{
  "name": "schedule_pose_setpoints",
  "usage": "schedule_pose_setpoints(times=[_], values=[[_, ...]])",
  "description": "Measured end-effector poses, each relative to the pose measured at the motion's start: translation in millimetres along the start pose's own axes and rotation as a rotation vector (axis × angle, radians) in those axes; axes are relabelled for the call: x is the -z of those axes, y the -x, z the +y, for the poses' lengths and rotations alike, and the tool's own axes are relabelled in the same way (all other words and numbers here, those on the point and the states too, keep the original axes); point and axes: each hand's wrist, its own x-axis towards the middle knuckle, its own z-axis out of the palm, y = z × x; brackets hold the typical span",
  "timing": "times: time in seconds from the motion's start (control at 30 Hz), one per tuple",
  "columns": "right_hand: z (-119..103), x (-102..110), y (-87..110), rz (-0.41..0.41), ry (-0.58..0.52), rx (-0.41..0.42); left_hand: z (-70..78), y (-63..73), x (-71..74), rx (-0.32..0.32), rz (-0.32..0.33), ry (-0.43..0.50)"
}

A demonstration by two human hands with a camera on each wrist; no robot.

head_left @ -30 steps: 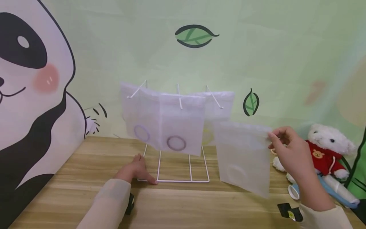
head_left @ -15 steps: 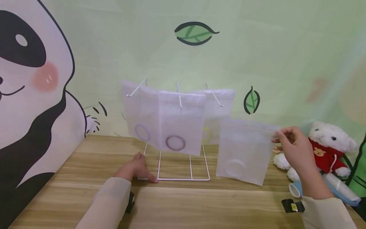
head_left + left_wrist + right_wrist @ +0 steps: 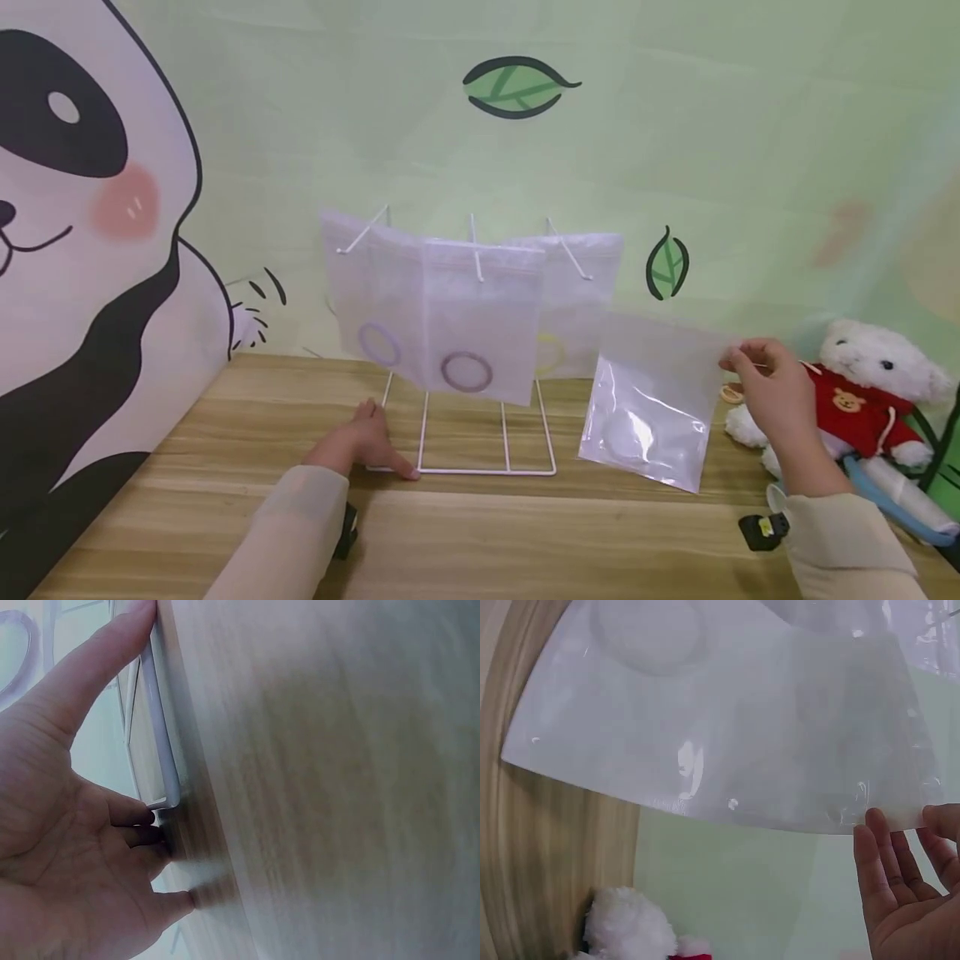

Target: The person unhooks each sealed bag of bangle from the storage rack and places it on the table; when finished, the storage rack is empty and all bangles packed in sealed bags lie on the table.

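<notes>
My right hand (image 3: pixel 776 392) pinches the upper right corner of a translucent zip bag (image 3: pixel 656 400), which hangs tilted to the right of a white wire rack (image 3: pixel 486 472). A pale ring (image 3: pixel 628 435) shows faintly inside it. In the right wrist view, thumb and fingertips meet at the bag's edge. My left hand (image 3: pixel 369 442) rests at the rack's front left corner, thumb along the base wire and fingers spread on the wood. Hanging at the rack's prongs are three bags: one with a purple ring (image 3: pixel 379 344), one with a brown ring (image 3: pixel 467 372), one with a yellow ring (image 3: pixel 551 354).
A white plush bear (image 3: pixel 873 367) in a red top sits at the right, beside blue and white rolled items (image 3: pixel 892 496). The wood table (image 3: pixel 525 542) meets a green cloth backdrop (image 3: pixel 337 108) printed with leaves and a panda.
My right hand has shifted slightly right with the bag, whose face has turned and now shines with glare. The left hand stays at the rack's base.
</notes>
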Motion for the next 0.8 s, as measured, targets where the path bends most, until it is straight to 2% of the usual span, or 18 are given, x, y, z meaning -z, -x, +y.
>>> schedule_pose_setpoints(times=[0.13,0.27,0.43,0.8], values=[[8,-7,-5.7,-0.021,0.028,-0.022,-0.1,-0.3,0.0,0.002,-0.002,0.004],[18,-15,-10.6,-0.005,0.068,0.027,0.0,-0.4,0.0,0.005,-0.005,0.000],[31,-30,-16.0,-0.026,0.082,0.075,-0.5,0.6,-0.1,0.015,-0.003,0.000],[42,-47,-15.1,-0.107,0.060,0.010,1.6,2.8,0.6,0.026,-0.014,0.021]])
